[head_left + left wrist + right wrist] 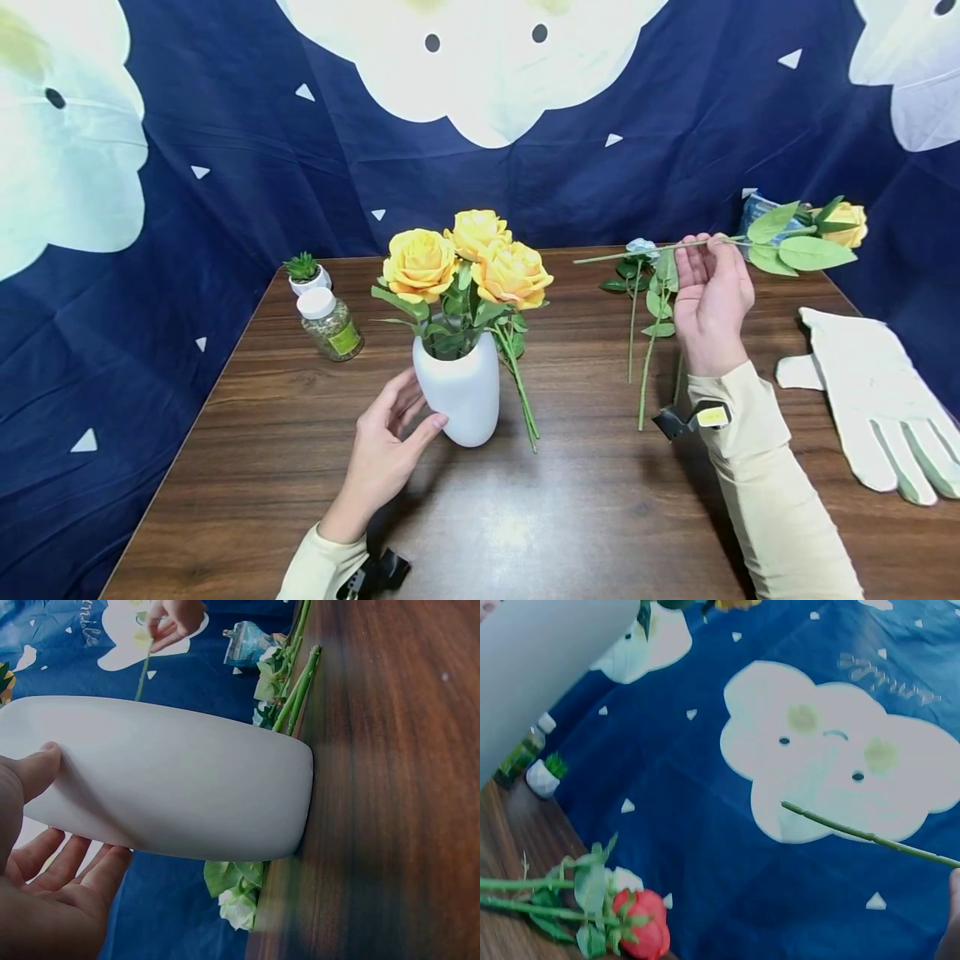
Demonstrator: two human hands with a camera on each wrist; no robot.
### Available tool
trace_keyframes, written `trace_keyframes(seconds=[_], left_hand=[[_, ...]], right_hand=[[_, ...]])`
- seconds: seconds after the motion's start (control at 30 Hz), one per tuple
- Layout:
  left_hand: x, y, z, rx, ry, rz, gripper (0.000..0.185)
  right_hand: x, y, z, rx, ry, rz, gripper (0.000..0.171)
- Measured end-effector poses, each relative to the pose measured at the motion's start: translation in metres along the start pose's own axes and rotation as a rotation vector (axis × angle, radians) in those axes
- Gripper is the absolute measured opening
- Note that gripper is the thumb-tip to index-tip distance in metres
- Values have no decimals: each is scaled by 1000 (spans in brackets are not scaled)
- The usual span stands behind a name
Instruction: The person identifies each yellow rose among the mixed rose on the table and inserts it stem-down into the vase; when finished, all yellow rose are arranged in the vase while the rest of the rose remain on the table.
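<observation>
Three yellow roses (422,265) stand in a white vase (467,396), upright on the wooden table. My left hand (386,450) holds the vase from the left, thumb across the near side and fingers round the other side. Palm up, my right hand (712,304) pinches the green stem of another yellow rose (842,225) above the table at the right. This rose lies nearly level, its bloom to the right and the bare stem end (832,823) toward the vase. The right wrist view shows only a sliver of that hand.
Behind the vase lie loose green stems (521,392) with a red rose (641,922). More cut flowers (643,367) lie at the right, near a blue packet (756,210). A white glove (862,392), a lidded jar (333,329) and a potted succulent (303,271) stand or lie near the sides.
</observation>
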State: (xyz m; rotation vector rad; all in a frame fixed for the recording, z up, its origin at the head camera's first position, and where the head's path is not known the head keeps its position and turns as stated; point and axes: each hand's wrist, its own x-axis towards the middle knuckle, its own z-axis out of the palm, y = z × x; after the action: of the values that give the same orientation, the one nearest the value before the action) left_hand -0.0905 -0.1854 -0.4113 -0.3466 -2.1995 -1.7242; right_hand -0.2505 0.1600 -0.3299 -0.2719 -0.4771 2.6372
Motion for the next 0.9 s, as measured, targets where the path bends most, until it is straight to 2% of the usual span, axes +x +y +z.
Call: trace_keyframes(seconds=[0.23, 0.6, 0.9], left_hand=[[1, 1, 1, -8, 3, -7, 64], [0, 0, 0, -6, 4, 5, 64], [0, -1, 0, -14, 3, -3, 63]], right_hand=[[-17, -3, 9, 5, -18, -8, 15], [-46, -7, 22, -14, -99, -12, 16], [-71, -6, 28, -15, -168, 20, 17]])
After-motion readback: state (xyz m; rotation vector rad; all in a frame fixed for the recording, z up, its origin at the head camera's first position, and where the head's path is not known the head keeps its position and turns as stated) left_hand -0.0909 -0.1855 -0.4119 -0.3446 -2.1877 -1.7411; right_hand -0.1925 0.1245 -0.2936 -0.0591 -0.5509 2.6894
